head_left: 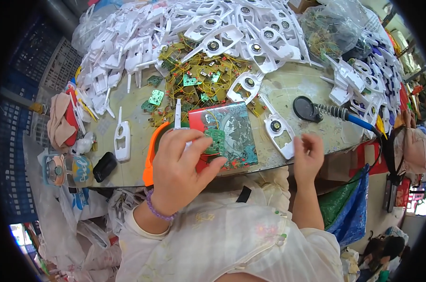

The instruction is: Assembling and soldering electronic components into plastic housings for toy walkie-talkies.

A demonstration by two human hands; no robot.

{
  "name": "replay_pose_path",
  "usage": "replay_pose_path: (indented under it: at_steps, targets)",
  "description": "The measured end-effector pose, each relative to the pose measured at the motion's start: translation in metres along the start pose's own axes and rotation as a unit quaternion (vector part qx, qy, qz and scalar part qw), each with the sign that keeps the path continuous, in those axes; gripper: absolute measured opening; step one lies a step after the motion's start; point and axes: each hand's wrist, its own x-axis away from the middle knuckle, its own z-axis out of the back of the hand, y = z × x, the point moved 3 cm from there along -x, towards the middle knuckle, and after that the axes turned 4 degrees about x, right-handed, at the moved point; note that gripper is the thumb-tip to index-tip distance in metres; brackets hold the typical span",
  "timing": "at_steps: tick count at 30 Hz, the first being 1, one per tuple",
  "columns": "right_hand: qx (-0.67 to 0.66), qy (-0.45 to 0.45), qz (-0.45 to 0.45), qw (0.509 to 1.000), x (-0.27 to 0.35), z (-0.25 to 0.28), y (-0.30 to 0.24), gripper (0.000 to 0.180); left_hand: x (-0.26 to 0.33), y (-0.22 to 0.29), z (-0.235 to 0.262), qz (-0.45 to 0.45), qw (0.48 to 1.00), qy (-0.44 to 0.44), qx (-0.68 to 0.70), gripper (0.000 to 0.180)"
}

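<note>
My left hand (pixel 182 162) grips a white plastic housing piece (pixel 178 114) together with a small green circuit board (pixel 216 140), held over a patterned red and teal tile (pixel 236 129) at the table's near edge. My right hand (pixel 308 155) hovers at the table edge with its fingers curled and slightly apart, nothing visible in it, next to a white housing with a round speaker (pixel 277 131). A bead bracelet circles my left wrist.
A heap of white plastic housings (pixel 208 28) and wired green boards (pixel 194 80) fills the far table. A soldering iron with blue handle (pixel 349 117) rests on its stand (pixel 306 108) at right. An orange ring (pixel 151 150), a black case (pixel 104 166) and a bagged bundle (pixel 328 30) lie around.
</note>
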Motion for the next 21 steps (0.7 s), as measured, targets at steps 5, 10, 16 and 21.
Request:
replay_pose_path:
  at_steps: [5,10,16,21]
  targets:
    - [0.201,-0.157,0.149,0.955,-0.006,-0.014,-0.040,0.052,-0.014,0.006,-0.013,0.102,0.992,-0.033,-0.068,0.056]
    - [0.194,-0.082,0.178,0.961,-0.008,-0.008,-0.059,0.044,-0.017,0.004,-0.016,0.124,0.991,-0.046,-0.027,0.046]
    - [0.085,-0.129,0.248,0.956,-0.003,-0.012,-0.119,0.048,-0.021,-0.001,-0.014,0.126,0.992,-0.031,0.002,0.037]
    - [0.123,-0.151,0.260,0.946,-0.006,-0.024,-0.133,0.045,-0.019,-0.008,-0.014,0.117,0.992,-0.041,0.003,0.038]
